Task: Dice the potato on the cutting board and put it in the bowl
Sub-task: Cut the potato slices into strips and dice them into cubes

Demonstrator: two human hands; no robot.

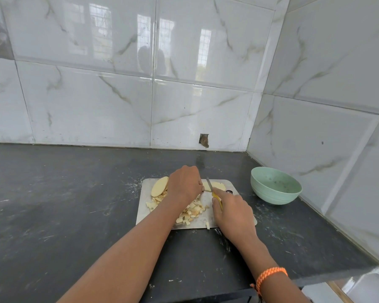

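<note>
Head view: the left hand [185, 185] pins a potato slab [214, 186] on the board [145, 212]; the right hand [230, 212] grasps the knife [211, 186], blade down beside the left fingertips — a slip could nick them. Dice [192, 212] heaped mid-board may spill onto the bench [64, 193]. The bowl [275, 185] waits right — without potato.

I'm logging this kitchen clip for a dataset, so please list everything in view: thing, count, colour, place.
cutting board: one, steel grey, on the counter
counter: one, dark, below tiled walls
potato slices: a stack, pale yellow, board's far left
potato piece: one, pale, under the blade
diced potato: many, pale, mid-board
knife: one, yellow handle
bowl: one, green, right of board
left hand: holds the potato piece
right hand: grips the knife; orange wristband
</note>
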